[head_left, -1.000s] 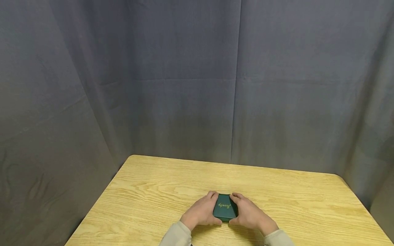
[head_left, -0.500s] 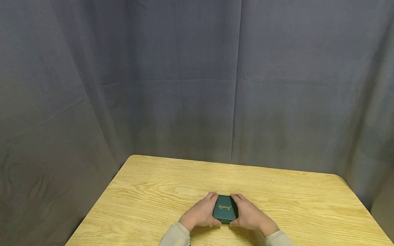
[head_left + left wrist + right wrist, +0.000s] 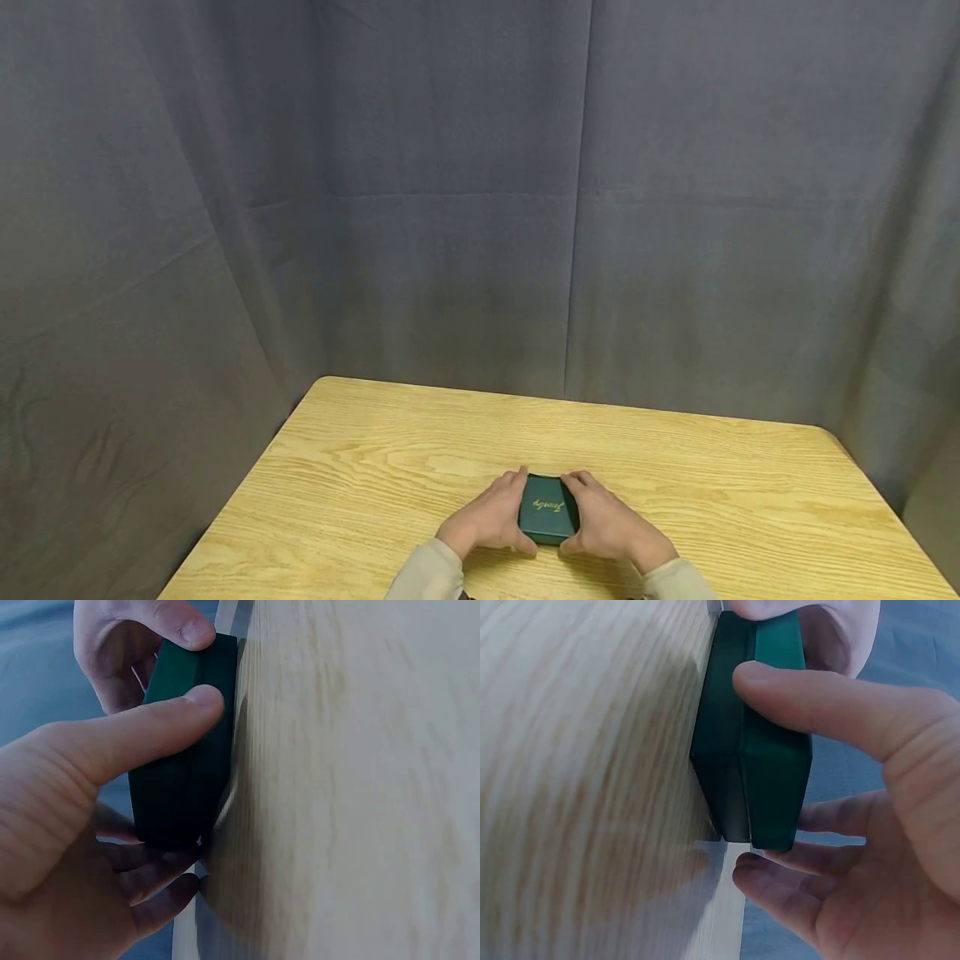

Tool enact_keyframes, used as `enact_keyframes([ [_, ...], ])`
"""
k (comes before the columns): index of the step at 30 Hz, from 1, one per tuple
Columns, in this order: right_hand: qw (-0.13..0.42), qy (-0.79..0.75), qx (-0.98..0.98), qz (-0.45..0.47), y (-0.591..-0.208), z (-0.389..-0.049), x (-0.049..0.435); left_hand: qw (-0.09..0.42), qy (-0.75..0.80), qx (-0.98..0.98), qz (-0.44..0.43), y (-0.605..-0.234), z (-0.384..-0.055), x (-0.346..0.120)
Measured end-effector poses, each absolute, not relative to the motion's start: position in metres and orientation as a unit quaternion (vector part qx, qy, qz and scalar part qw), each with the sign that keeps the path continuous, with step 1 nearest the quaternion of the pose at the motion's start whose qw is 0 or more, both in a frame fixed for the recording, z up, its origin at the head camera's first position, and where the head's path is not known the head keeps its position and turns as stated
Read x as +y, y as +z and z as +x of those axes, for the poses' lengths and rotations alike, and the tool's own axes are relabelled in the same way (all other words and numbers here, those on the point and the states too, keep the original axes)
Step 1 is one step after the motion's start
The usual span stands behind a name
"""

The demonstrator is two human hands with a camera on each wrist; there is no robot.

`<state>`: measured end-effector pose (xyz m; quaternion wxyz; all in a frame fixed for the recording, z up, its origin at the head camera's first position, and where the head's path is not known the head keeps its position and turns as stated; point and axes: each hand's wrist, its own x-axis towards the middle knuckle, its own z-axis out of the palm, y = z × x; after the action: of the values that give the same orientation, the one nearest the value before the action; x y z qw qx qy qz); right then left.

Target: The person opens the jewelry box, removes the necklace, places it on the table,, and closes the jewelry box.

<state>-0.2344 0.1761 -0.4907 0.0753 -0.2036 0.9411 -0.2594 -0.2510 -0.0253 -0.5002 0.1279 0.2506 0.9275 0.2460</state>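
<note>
A dark green jewelry box [image 3: 548, 510] with gold lettering on its lid sits at the tabletop, lid closed. My left hand [image 3: 491, 514] holds its left side, thumb on the near face and fingers toward the far edge. On the opposite side my right hand [image 3: 604, 518] grips it the same way. In the left wrist view the left thumb presses the front of the box [image 3: 180, 780], the fingertips at its far end. The right wrist view has the right thumb across the seam of the box [image 3: 772, 772], fingers behind it.
The wood-grain table [image 3: 360, 467] extends on both sides and behind the hands, with rounded far corners. Grey curtains [image 3: 450, 250] hang behind it and along its left and right sides.
The left hand's fingers have shifted slightly along the left side, with one fingertip now straighter at the far corner. Box and right hand stay nearly where they were.
</note>
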Motion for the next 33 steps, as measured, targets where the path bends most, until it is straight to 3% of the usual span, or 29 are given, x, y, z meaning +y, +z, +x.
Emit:
enact_keyframes([
  [12,0.079,-0.244,0.944,-0.209,-0.4915,-0.2341,0.1745,0.151,0.237,0.929,0.239,-0.4987,-0.2504,-0.0225],
  [33,0.072,-0.257,0.939,-0.215,-0.4893,-0.2339,0.1764,0.140,0.275,0.916,0.256,-0.4984,-0.2509,-0.0301],
])
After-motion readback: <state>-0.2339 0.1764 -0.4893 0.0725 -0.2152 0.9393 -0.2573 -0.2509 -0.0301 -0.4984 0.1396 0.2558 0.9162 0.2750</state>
